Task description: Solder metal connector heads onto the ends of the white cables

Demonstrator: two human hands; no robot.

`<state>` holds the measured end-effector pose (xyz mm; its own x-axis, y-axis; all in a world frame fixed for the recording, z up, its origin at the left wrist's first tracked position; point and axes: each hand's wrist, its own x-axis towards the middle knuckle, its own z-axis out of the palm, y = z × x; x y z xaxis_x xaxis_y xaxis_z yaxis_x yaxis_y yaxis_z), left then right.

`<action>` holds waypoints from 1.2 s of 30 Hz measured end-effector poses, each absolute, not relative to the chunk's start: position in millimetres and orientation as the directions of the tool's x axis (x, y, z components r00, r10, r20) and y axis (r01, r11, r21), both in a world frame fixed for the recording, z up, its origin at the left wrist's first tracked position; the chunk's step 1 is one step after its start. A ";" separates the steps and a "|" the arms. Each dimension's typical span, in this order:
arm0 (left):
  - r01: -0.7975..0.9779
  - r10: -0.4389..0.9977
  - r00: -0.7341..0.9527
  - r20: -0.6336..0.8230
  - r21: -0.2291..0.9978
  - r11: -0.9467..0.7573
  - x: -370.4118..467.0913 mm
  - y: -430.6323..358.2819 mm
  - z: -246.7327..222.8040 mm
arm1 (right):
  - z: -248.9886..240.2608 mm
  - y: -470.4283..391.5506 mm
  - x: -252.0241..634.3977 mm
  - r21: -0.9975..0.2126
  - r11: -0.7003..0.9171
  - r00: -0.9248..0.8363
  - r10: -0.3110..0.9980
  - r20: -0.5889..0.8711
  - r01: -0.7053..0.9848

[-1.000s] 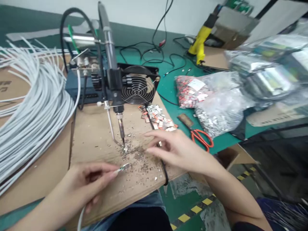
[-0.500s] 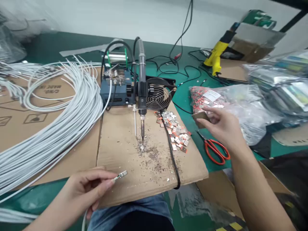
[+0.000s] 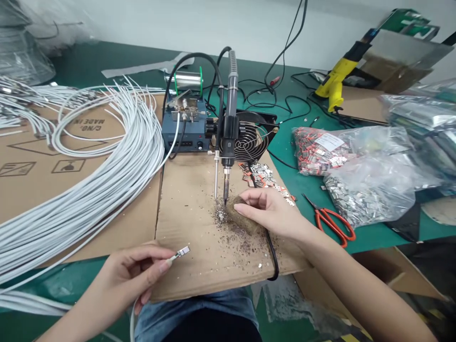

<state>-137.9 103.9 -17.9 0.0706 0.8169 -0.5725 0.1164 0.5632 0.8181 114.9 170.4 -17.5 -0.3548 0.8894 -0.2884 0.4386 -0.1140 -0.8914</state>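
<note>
Near the front left, my left hand [image 3: 137, 270] pinches a white cable that ends in a small metal connector [image 3: 184, 251]. Between the thumb and fingers of my right hand [image 3: 265, 209] is a brownish flat pad [image 3: 242, 213], held beside the tip of the upright soldering iron [image 3: 231, 114]. Whether the pad touches the tip I cannot tell. Bits of solder [image 3: 221, 216] lie below the tip on the cardboard [image 3: 192, 190]. Behind my right hand sit small metal and orange connector pieces [image 3: 262, 175], partly hidden.
White cables [image 3: 117, 175] in a large bundle cover the left side. A blue soldering station [image 3: 183, 135], solder spool [image 3: 188, 81] and fan [image 3: 249, 137] stand behind. Red-handled scissors [image 3: 335, 225], bags of parts [image 3: 317, 152] and a yellow heat gun [image 3: 337, 80] lie right.
My right hand has moved left with the pad, from over the scissors to the iron's tip. My left hand still holds the cable. The view has shifted slightly.
</note>
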 end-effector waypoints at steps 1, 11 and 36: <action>0.117 0.816 0.069 -0.574 0.817 0.565 -138.1 104.1 -18.0 | -15.9 167.1 115.0 -0.875 -0.061 -0.320 0.917 -0.240 0.481; 0.073 0.824 0.060 -0.564 0.826 0.559 -140.1 103.7 -20.0 | -0.9 136.2 95.0 -0.107 0.549 -0.487 0.802 0.345 0.829; 0.247 0.771 0.170 -0.613 0.784 0.569 -132.8 111.3 -14.3 | 31.6 144.0 193.3 0.154 -0.080 0.020 0.932 0.361 0.985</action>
